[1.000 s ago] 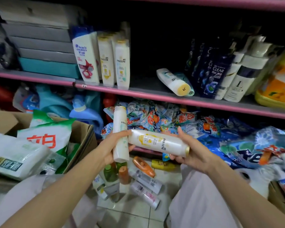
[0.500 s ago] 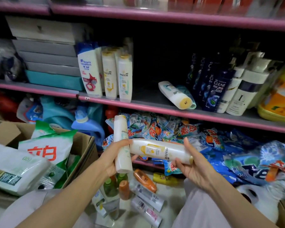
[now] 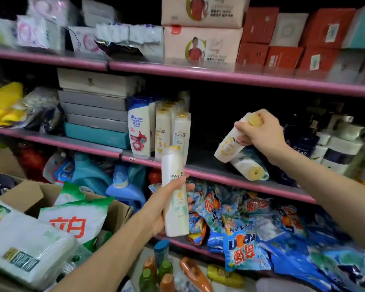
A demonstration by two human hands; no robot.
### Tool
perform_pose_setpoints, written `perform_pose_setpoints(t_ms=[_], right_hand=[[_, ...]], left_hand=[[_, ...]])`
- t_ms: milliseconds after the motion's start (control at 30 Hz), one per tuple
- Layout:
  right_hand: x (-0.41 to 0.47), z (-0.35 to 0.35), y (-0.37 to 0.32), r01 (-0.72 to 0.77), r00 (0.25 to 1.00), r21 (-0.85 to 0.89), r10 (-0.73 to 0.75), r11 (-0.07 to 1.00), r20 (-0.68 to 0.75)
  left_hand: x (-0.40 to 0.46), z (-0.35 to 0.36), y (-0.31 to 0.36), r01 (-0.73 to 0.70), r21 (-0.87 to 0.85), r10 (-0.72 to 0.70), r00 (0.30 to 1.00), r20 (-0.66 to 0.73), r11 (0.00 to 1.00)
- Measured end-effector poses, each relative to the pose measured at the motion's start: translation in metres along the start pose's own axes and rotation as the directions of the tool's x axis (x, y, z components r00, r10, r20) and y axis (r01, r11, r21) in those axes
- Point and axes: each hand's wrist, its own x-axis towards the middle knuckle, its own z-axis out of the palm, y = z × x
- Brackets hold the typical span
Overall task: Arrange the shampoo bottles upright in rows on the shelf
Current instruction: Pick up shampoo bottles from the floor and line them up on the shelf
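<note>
My left hand [image 3: 167,204] grips a white Pantene bottle [image 3: 175,192] upright in front of the pink-edged middle shelf [image 3: 219,175]. My right hand [image 3: 261,131] grips a second white Pantene bottle [image 3: 229,144] by its yellow cap end, tilted, over the shelf. Just below it a white bottle with a yellow cap [image 3: 248,165] lies on its side on the shelf. A Head & Shoulders bottle [image 3: 138,131] and several Pantene bottles [image 3: 173,131] stand upright in a row at the left of the open gap.
Dark Clear bottles and white pump bottles [image 3: 333,148] stand at the shelf's right. Grey and teal boxes [image 3: 95,114] are stacked at its left. Blue detergent bags [image 3: 251,226] fill the shelf below. Loose bottles [image 3: 156,268] lie on the floor beside a cardboard box [image 3: 30,192].
Both hands rose towards the middle shelf. My right hand carried its bottle up and right over the lying bottle, tilting it. My left hand lifted its bottle, and the view tilted upward.
</note>
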Motion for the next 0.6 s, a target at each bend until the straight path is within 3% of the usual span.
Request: perform_pose_setpoints(t_ms=[167, 300, 433, 500, 600], right_hand=[[0.027, 0.017, 0.018, -0.054, 0.997, -0.223, 0.064, 0.973, 0.036], [0.040, 0.028, 0.020, -0.020, 1.000, -0.446, 0.024, 0.895, 0.003], [0.047, 0.034, 0.014, -0.033, 0.999, -0.695, 0.045, 0.718, 0.000], [0.042, 0.034, 0.008, -0.060, 0.996, -0.736, 0.085, 0.674, -0.004], [0.021, 0.036, -0.004, -0.057, 0.985, -0.510, -0.035, 0.858, -0.169]], left_hand=[[-0.006, -0.004, 0.013, -0.069, 0.053, 0.067, 0.997, 0.044, 0.996], [-0.011, -0.008, 0.021, -0.116, 0.157, 0.101, 0.990, 0.102, 0.981], [-0.013, -0.012, 0.024, -0.132, 0.158, 0.108, 0.982, 0.152, 0.978], [-0.013, -0.013, 0.024, -0.142, 0.154, 0.114, 0.977, 0.181, 0.978], [-0.011, -0.013, 0.024, -0.164, 0.180, 0.128, 0.972, 0.196, 0.970]])
